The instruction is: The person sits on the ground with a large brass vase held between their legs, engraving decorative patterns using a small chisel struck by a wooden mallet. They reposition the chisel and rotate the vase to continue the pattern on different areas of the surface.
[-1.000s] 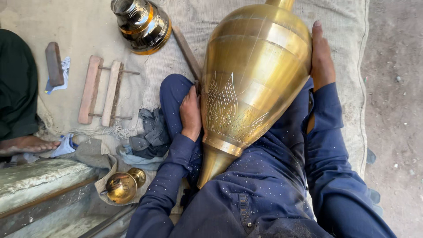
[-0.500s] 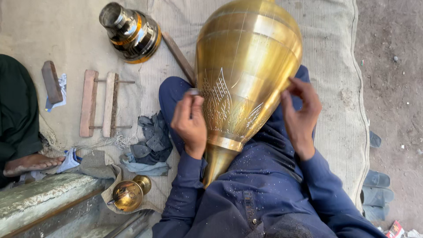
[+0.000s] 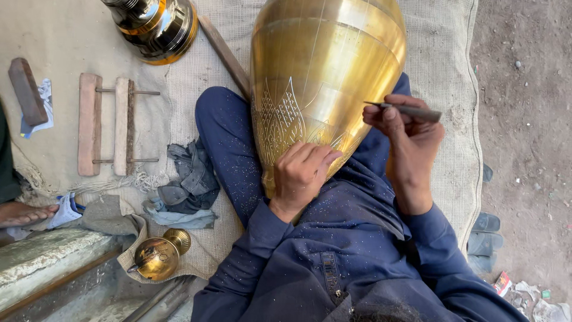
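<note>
Brass is filling the middle of the view: a large engraved brass vessel (image 3: 325, 77) is lying across the lap of a person in dark blue clothes, its narrow end pointing toward the person's body and its wide body reaching away over the burlap mat (image 3: 444, 161). Nearest the camera, the left hand (image 3: 301, 173) is resting on the vessel's lower side, fingers curled and pressing flat against the metal just below the leaf-shaped engraved pattern. Just right of the vessel, the right hand (image 3: 405, 137) is pinching a thin metal engraving tool (image 3: 405, 110) between thumb and fingers, the tool's point lying against the vessel's right flank.

Left of the vessel's narrow end, a small round brass pot (image 3: 156, 256) is sitting at the edge of the mat. A crumpled grey-blue rag (image 3: 187, 179) is lying just left of the person's knee. Farther left of the vessel, a small wooden frame of two slats joined by rods (image 3: 110, 124) is lying flat, with a dark wooden block (image 3: 27, 89) beyond it. A wooden stick (image 3: 225, 55) is running up along the vessel's left side. Beyond that, up and left of the vessel, a polished black-and-gold metal piece (image 3: 156, 27) is standing on the mat.
</note>
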Demonstrator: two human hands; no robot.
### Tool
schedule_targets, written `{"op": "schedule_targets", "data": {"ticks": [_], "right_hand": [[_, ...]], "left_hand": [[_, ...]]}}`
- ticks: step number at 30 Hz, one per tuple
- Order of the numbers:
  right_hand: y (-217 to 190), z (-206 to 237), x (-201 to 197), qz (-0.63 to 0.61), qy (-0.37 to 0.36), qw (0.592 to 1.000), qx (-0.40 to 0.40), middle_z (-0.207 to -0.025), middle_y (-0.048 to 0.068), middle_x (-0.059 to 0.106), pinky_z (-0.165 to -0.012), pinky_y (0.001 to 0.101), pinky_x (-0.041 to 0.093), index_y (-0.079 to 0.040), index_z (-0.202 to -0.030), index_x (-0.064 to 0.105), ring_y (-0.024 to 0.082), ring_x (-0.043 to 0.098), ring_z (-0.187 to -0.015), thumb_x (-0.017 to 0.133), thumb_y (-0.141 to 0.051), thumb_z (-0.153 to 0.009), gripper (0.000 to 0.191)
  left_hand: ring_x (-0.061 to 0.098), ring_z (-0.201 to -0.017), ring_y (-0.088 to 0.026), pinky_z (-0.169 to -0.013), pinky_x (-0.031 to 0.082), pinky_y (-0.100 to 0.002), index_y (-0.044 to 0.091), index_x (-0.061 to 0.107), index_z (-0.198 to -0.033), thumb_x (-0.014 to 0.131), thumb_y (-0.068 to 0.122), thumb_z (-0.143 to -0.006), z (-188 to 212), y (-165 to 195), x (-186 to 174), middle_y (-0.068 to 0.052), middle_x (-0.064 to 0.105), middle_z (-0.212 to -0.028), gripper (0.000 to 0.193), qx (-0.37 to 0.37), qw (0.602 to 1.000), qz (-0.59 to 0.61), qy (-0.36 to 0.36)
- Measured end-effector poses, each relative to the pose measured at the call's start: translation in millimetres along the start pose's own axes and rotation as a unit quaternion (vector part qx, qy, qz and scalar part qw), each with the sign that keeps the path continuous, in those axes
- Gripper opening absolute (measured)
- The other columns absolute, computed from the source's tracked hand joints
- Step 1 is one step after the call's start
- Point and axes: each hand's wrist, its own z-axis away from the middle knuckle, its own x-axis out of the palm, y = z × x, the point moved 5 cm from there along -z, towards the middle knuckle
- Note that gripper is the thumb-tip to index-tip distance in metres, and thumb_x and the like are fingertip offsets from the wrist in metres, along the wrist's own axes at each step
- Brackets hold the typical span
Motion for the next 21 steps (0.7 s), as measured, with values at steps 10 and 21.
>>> {"op": "schedule_targets", "data": {"ticks": [10, 21], "right_hand": [[14, -23, 23, -0.098, 0.008, 0.992, 0.076, -0.097, 0.018, 0.073, -0.084, 0.0389, 0.067, 0.004, -0.118, 0.061, 0.025, 0.077, -0.089, 0.068, -0.006, -0.105, 0.018], [-18, -19, 52, 0.115, -0.021, 0.988, -0.105, -0.121, 0.017, 0.075, -0.103, 0.0304, 0.058, 0.004, -0.124, 0.057, 0.022, 0.073, -0.120, 0.064, 0.002, -0.109, 0.016]], "left_hand": [[0.063, -0.076, -0.022, -0.067, 0.051, -0.035, 0.006, 0.072, -0.093, 0.080, 0.014, -0.092, -2, 2, 2, -0.005, 0.070, -0.085, 0.011, 0.003, 1.000, -0.022, -0.006], [0.061, -0.075, -0.022, -0.066, 0.051, -0.036, 0.005, 0.071, -0.092, 0.081, 0.016, -0.091, 0, 1, 4, -0.004, 0.066, -0.082, 0.015, 0.006, 1.000, -0.021, -0.009]]}}
